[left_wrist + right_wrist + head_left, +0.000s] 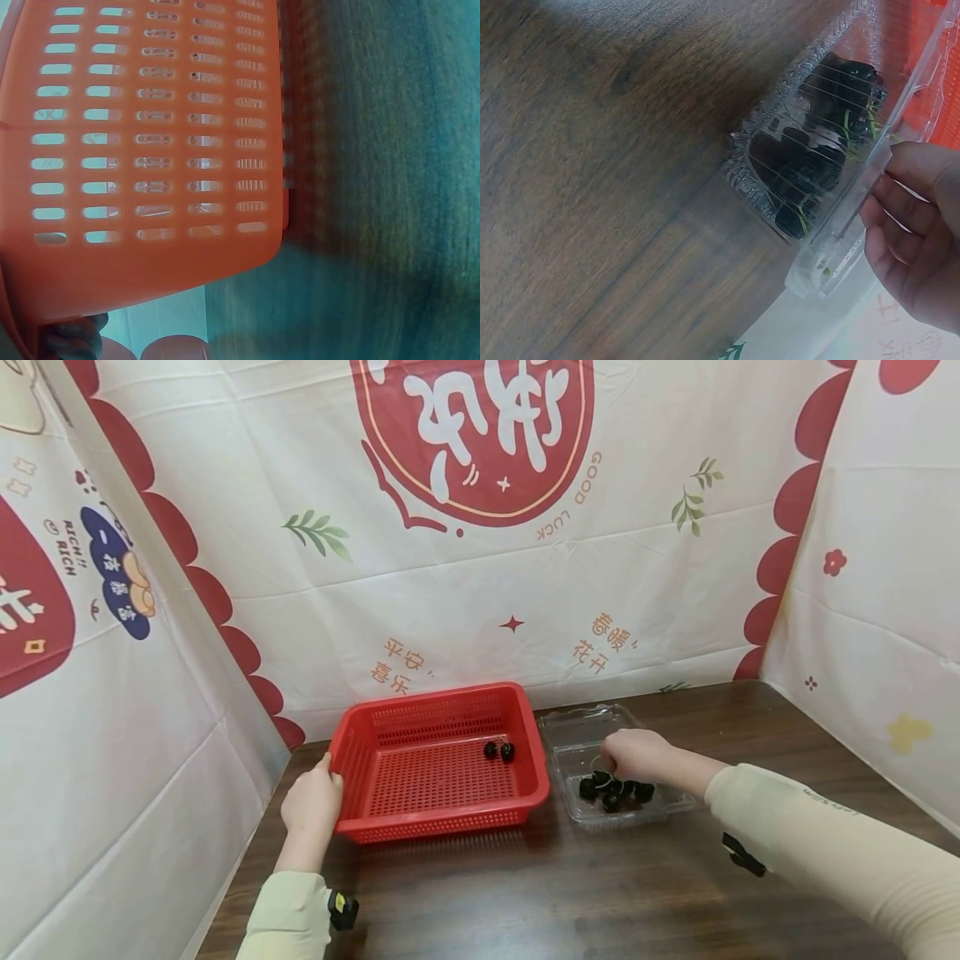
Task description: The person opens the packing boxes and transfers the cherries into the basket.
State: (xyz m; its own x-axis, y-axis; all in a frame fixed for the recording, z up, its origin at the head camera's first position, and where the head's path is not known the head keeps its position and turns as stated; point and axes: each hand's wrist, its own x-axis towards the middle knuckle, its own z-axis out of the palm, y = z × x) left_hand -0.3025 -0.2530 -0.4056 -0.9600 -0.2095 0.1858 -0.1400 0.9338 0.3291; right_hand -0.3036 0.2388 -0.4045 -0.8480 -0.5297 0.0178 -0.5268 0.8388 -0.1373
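In the head view my left hand grips the left rim of a red plastic basket. Its dark fingertips show under the rim in the left wrist view. Two dark cherries lie inside the basket at the right. Beside it stands an open clear plastic box with several dark cherries in it. My right hand is over the box, its thumb and fingers curled together at the thin green stems. The exact contact is partly hidden by the box wall in the right wrist view.
Both containers stand on a dark wooden table. A printed white cloth hangs behind the table and along both sides. The clear box's raised lid is at the back, close to the basket's right wall.
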